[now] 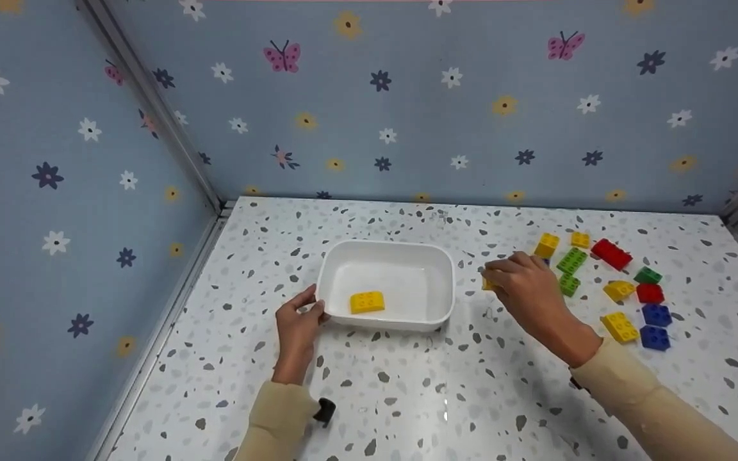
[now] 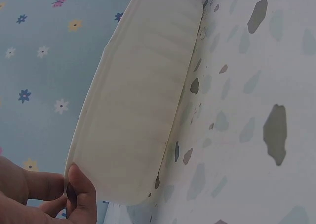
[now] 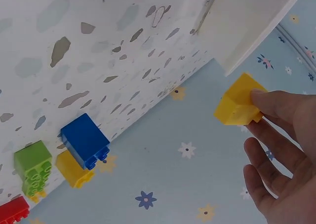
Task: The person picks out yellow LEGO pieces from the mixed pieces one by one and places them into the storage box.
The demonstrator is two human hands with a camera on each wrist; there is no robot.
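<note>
A white plastic bin stands on the speckled table, with a yellow toy brick lying inside near its front wall. My left hand pinches the bin's rim at the near left corner, thumb on the outer wall in the left wrist view. Between the thumb and index finger of my right hand is another yellow toy brick, held above the table to the right of the bin. In the right wrist view the other fingers of that hand curl loosely below the brick.
Several loose bricks lie on the right of the table: red, green, yellow and blue. A blue brick is partly hidden by my right hand in the head view. Flower-patterned walls bound the table's back and sides.
</note>
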